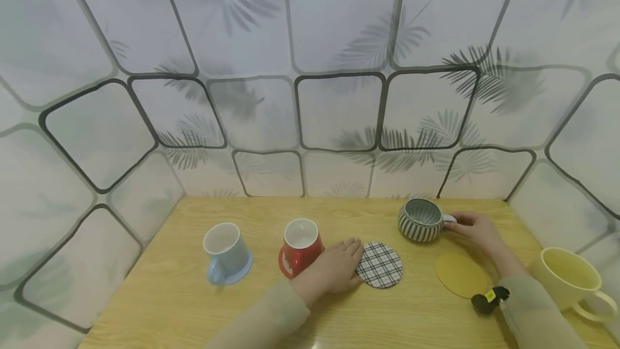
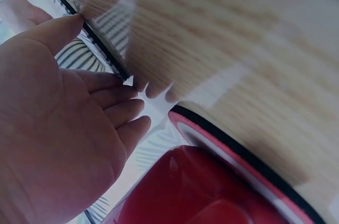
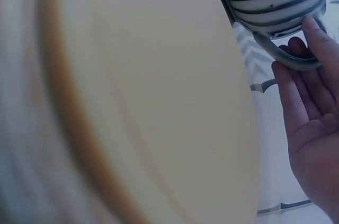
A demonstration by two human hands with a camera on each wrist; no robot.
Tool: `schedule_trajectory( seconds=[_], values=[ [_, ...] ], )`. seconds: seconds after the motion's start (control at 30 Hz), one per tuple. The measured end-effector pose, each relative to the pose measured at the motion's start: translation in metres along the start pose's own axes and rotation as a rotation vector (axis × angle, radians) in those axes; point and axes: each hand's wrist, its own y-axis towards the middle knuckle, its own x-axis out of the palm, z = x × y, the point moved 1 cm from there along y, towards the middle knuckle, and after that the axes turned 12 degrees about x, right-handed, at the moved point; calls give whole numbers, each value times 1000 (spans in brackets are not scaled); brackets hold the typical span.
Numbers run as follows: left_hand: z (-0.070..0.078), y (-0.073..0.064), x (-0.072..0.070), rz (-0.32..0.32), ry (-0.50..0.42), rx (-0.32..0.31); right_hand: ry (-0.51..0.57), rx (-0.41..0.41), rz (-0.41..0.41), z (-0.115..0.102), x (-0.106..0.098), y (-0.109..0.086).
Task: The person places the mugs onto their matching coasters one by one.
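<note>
At the right back, my right hand [image 1: 477, 233] pinches the handle of a grey-and-white striped mug [image 1: 420, 228] between thumb and fingers. In the right wrist view the fingers [image 3: 288, 94] and thumb meet around that handle. My left hand [image 1: 334, 268] rests on the table with its fingers extended, at the left edge of a round plaid coaster [image 1: 380, 265]. The left wrist view shows its thumb and index fingertip at the coaster's rim [image 2: 100, 44]. Just left of this hand, a red mug [image 1: 302, 246] stands on a red-edged coaster [image 1: 284, 265].
A light blue mug [image 1: 225, 249] stands on a blue coaster [image 1: 244, 271] at the left. Below the right forearm lies a yellow coaster [image 1: 460, 273]. A large yellow mug [image 1: 564, 279] is at the far right. A patterned wall covering [image 1: 339, 112] encloses the wooden table [image 1: 184, 295].
</note>
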Motion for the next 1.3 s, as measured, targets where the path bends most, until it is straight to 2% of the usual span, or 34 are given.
schedule_trajectory(
  seconds=[0.27,0.5,0.73,0.9,1.3],
  values=[
    [-1,1,3,3,0,-4,-27,11,50,0,2,-1],
    [0,0,1,-8,5,-2,44,68,95,-1,7,-5],
    [1,-2,0,-9,-7,-2,25,96,172,-5,12,-15],
    [2,-2,0,-13,-8,-3,80,116,200,-6,15,-21],
    [2,-1,1,-25,-20,-12,88,69,235,-15,18,-34]
  ],
)
